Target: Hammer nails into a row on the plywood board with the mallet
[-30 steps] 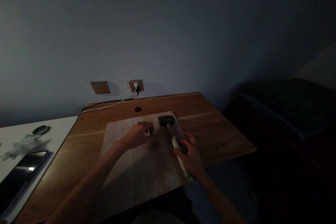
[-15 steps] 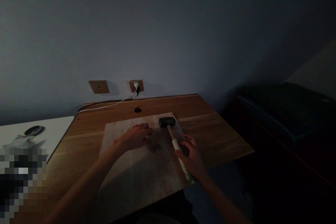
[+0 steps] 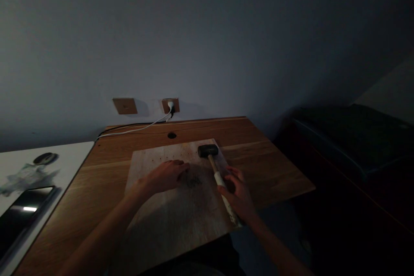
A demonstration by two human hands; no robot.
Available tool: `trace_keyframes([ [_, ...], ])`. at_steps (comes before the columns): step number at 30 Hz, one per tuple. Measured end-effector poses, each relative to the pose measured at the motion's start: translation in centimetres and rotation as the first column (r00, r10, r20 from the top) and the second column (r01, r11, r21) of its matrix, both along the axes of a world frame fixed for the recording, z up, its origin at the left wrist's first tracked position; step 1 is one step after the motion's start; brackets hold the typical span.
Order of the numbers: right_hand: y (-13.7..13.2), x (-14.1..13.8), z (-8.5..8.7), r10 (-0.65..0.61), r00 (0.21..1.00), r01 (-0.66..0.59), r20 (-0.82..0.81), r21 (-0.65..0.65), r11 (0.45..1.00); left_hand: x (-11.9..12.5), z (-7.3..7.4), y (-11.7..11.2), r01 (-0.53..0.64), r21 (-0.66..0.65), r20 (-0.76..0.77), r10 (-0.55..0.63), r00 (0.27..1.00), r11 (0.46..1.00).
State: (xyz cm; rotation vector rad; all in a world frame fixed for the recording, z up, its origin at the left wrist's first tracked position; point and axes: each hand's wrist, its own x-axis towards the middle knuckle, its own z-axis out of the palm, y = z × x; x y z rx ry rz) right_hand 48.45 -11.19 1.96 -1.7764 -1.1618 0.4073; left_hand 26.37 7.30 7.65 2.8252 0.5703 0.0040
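Observation:
My left hand (image 3: 168,174) hovers low over a pale wooden board (image 3: 161,224), fingers bent but apart, nothing visible in them. Close to its fingertips lies a small dark pile of thin pieces (image 3: 193,181), too dim to name for sure. A row of small dark dots (image 3: 174,156) runs along the board's far part. On the board's right side rests a mallet (image 3: 208,151) with a black head and a pale wrapped handle. My right hand (image 3: 238,192) lies beside that handle, its thumb against it, fingers loosely spread and not wrapped round it.
The board lies on a wooden table (image 3: 274,159) against the wall. White and black cables run to a wall socket (image 3: 170,105). At left, a white surface (image 3: 74,155) bears a dark phone-like device (image 3: 26,207), crumpled clear plastic (image 3: 30,177) and a round dark object (image 3: 45,158).
My left hand has drawn back from the row of dots toward me, nearer the dark pile. My right hand and the mallet stay put; the view has shifted slightly.

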Motion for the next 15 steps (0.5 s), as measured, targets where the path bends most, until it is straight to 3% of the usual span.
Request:
trace_keyframes([
  [10, 0.1, 0.0, 0.0, -0.013, 1.0, 0.013, 0.021, 0.009, 1.0, 1.5, -0.2, -0.2, 0.159, 0.07, 0.018, -0.161, 0.987, 0.985],
  [15, 0.2, 0.3, 0.0, -0.037, 0.999, 0.038, -0.027, 0.034, 0.999, 1.6, 0.1, 1.0, 0.11, 0.026, 0.018, -0.11, 0.994, 0.994],
])
